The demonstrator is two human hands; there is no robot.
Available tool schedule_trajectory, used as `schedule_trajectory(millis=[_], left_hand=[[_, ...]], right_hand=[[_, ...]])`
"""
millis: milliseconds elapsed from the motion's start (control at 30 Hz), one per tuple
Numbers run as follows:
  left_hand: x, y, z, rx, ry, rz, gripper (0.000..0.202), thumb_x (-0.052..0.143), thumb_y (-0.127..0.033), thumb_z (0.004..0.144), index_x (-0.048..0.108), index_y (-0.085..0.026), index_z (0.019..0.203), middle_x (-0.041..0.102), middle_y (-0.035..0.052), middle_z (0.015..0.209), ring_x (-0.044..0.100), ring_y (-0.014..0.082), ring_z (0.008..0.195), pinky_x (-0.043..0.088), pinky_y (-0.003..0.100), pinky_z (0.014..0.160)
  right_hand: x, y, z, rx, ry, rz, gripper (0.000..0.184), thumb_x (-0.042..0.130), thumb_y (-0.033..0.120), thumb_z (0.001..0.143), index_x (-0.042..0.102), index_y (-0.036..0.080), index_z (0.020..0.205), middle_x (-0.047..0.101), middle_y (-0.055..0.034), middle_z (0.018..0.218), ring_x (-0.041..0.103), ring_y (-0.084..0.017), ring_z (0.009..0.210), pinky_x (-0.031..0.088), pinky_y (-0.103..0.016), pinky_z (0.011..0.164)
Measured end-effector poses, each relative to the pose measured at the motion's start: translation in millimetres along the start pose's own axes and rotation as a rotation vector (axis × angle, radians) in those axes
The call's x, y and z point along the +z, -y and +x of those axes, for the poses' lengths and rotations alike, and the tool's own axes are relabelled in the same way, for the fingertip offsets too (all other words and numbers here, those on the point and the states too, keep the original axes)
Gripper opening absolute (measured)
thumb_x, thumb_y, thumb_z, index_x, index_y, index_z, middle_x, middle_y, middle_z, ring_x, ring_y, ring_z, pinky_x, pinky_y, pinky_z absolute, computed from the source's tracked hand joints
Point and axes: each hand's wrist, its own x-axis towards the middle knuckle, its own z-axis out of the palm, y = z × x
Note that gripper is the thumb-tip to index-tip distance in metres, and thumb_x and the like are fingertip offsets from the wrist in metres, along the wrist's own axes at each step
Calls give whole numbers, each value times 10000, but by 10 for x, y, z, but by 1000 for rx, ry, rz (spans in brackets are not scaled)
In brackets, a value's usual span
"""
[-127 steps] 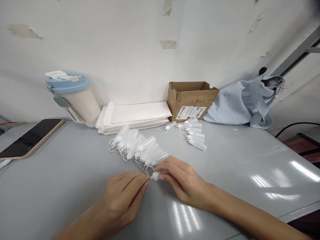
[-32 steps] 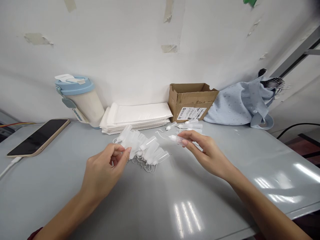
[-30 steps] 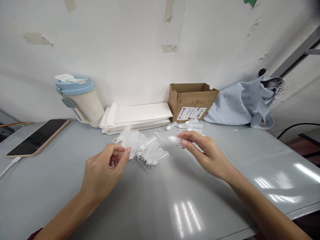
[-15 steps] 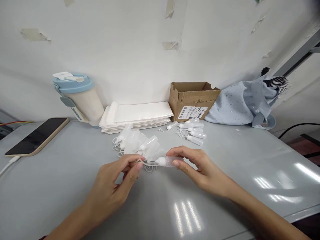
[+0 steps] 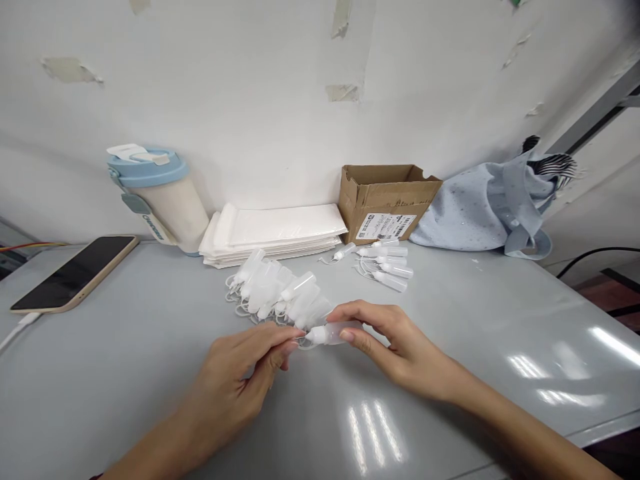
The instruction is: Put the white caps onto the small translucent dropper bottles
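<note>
My right hand holds a small translucent squeeze bottle on its side between thumb and fingers, its white tip facing left. My left hand pinches the end of the bottle's thin tethered cap close to that tip; the fingertips hide most of the cap. A white strap loops beneath, between the two hands. Just behind the hands lies a heap of similar bottles with looped straps. Farther back on the right, a smaller group of these bottles rests in front of the cardboard box.
Along the wall stand a blue-lidded tumbler, a stack of white envelopes, a brown cardboard box and a light blue cloth bag. A phone with its charging cable lies at the left on the grey table.
My left hand has moved right, bringing the pinched cap end near the bottle tip. The bottle has shifted slightly left and toward me in my right hand.
</note>
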Motion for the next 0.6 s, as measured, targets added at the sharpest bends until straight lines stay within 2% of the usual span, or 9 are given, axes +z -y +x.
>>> schedule_trajectory(millis=[333,600], left_hand=[[14,0,7,35,-4,-27,206,475,-85,866,643,-178,941,562,-65,571,499,41,416,412,123,451],[49,45,-23,102,39,5,231,454,-80,882,613,-194,1004,561,-48,605,505,71,478,409,153,470]], right_hand=[[-2,-11,-20,-9,8,-10,181,466,224,934,608,176,1035,684,-26,944,625,-137,831,464,-235,718],[18,-20,-25,-108,-25,-113,174,481,168,924,604,149,1046,677,-30,899,620,-115,770,460,-208,702]])
